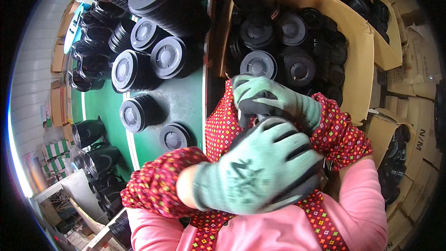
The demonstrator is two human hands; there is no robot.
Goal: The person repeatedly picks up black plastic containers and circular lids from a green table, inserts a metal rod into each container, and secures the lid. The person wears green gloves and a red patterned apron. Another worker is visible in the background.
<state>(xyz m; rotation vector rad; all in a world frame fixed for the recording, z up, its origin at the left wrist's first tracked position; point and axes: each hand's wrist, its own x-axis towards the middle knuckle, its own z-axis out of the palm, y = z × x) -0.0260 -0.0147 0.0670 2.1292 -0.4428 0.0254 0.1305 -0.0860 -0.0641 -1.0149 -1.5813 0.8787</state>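
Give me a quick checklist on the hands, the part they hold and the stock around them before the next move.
1. Left hand gloved and closed over the part: ok.
2. Right hand gloved and gripping from behind: ok.
3. Dark part between the gloves seated properly: cannot tell, the gloves cover it.
4. Cardboard box of black round parts within view on the right: ok.
5. Stacks of black discs on the green table standing: ok, though some lean on their sides.
6. Black jugs at the table's left edge upright: cannot tell.
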